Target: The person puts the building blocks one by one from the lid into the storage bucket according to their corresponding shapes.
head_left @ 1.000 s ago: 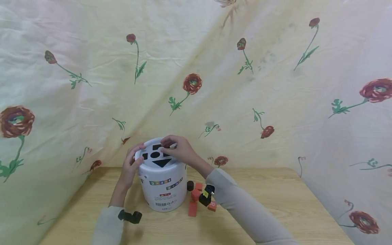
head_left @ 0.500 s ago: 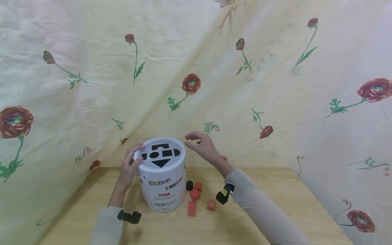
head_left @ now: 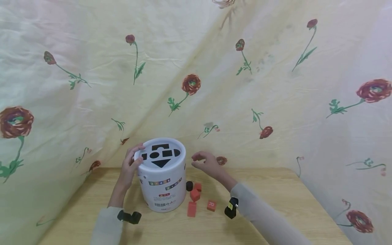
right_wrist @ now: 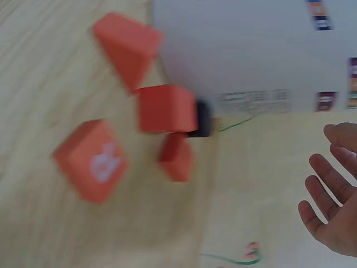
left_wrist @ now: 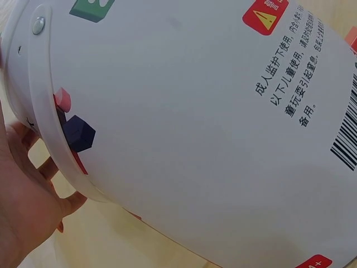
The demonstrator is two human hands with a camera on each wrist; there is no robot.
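A white bucket [head_left: 162,190] with a shape-sorter lid [head_left: 149,162] stands upright on the table. Black-looking openings in the lid include a circle, a square, a triangle and a half-round. My left hand [head_left: 130,166] grips the lid's left rim, thumb in front and fingers farther back. Right of the bucket, my right hand [head_left: 209,165] is in the air, fingers loosely bent and holding nothing. Below it lie several red blocks [head_left: 195,195], one marked with a letter [right_wrist: 92,161], and a black block [head_left: 189,185] close against the bucket.
The wooden table [head_left: 260,190] extends to the right of the blocks. A flower-printed cloth [head_left: 171,61] hangs behind and along both sides. A black wrist camera [head_left: 231,208] sits on the right sleeve, another black camera [head_left: 130,216] on the left.
My right hand has left the lid, moving right and then down toward the blocks. The lid's right-hand openings have come into sight. My left hand stays on the rim.
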